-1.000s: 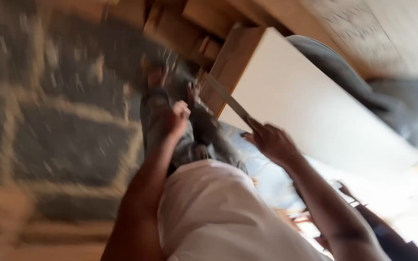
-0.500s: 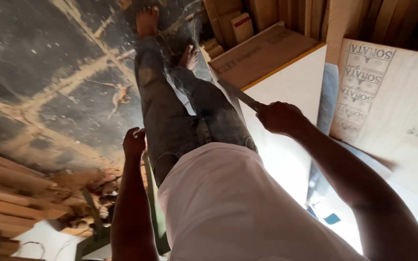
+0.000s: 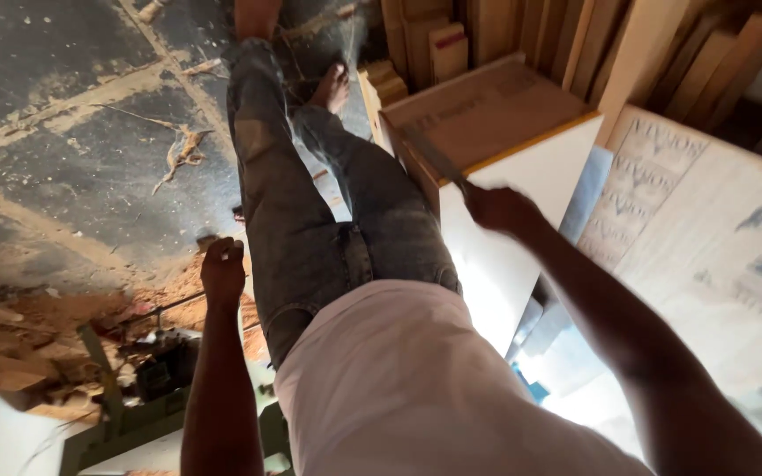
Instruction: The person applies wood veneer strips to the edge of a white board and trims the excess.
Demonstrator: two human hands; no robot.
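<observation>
My right hand (image 3: 500, 210) is shut on the handle end of a long flat metal blade (image 3: 434, 157). The blade points away from me along the top edge of a white board (image 3: 522, 176) with a yellow rim. A brown panel (image 3: 487, 106) lies just beyond that edge. My left hand (image 3: 222, 269) hangs as a closed fist beside my left thigh, with nothing visible in it. My legs in grey jeans (image 3: 310, 220) stretch ahead, and one bare foot (image 3: 332, 86) rests on the floor.
Upright wooden planks (image 3: 504, 31) stand stacked behind the board. A large printed plywood sheet (image 3: 716, 238) leans at the right. Sawdust and wood scraps (image 3: 183, 150) lie over the dark stone floor. A green metal machine frame (image 3: 125, 423) and timber pieces sit at the lower left.
My left hand has dropped from near the blade to beside my thigh and closed into a fist. My right hand keeps hold of the blade. The view has swung toward the boards.
</observation>
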